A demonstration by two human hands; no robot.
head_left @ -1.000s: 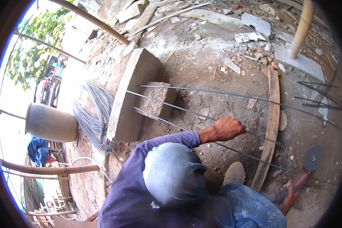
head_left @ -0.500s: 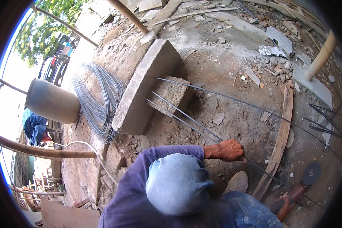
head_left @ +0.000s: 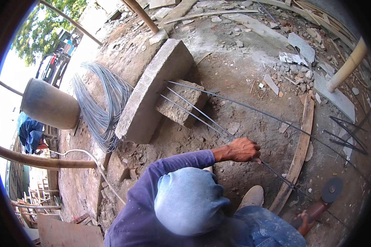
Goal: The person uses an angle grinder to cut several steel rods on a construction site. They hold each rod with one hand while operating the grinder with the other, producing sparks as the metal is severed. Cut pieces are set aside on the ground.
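My left hand is closed round thin steel rods, which stretch from the large concrete block past my fist to the lower right. Beneath that block lies a smaller rough one. My right hand grips the rear of an angle grinder with a reddish body, low on the right near the rods. Its dark disc faces up; whether it spins cannot be told. A separate rod runs beyond my left hand, crossing over a curved wooden plank.
A coil of grey wire and a drum stand left. Bent rods lie right, near a bamboo post. Rubble covers the far ground. A rounded light blue cloth-covered shape and my shoe are near.
The whole view has shifted slightly. My left hand has drawn back a little toward the blocks and up, still round the rods. The grinder stays in my right hand.
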